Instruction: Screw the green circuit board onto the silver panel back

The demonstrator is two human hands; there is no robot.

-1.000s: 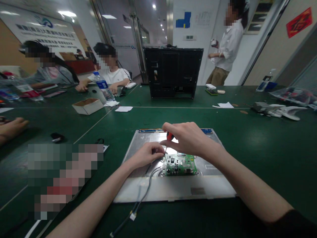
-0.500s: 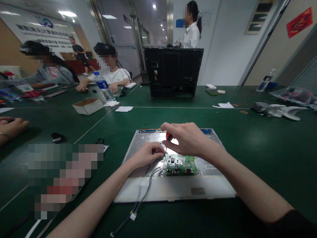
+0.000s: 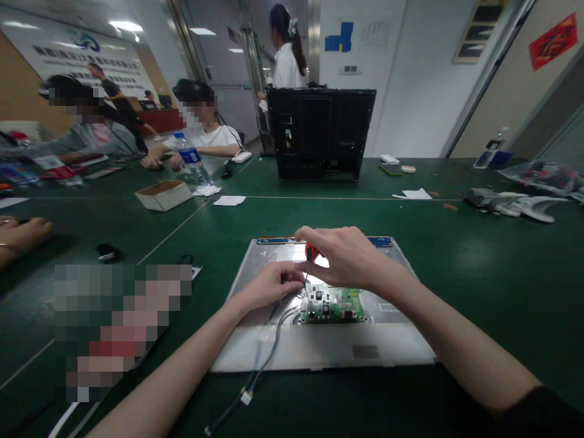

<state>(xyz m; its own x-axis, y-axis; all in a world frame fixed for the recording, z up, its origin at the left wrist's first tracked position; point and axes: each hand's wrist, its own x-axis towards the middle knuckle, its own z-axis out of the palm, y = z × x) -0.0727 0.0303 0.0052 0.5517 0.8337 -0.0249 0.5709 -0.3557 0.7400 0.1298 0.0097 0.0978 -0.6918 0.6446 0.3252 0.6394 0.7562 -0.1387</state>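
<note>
A silver metal panel (image 3: 319,348) lies flat on the green table, with a green circuit board (image 3: 335,304) on its middle. My right hand (image 3: 344,255) is closed round a red and black screwdriver (image 3: 311,250), whose thin shaft points down to the board's upper left corner. Beside that corner my left hand (image 3: 276,281) rests low over the panel, thumb and fingers pinched near the screwdriver tip; what they hold, if anything, is hidden. Grey cables (image 3: 277,337) run from the board's left side over the panel's front edge to a white connector (image 3: 246,398).
A black monitor housing (image 3: 322,134) stands at the back. An open box (image 3: 164,196), a bottle (image 3: 191,159) and papers lie back left. At the left edge is another person's hand (image 3: 27,234). White parts (image 3: 511,202) lie to the right. People sit and stand beyond.
My hands have hardly moved; the screwdriver handle has turned slightly in my right fingers. In the background, the standing person in white has shifted left, and a walking person has moved left.
</note>
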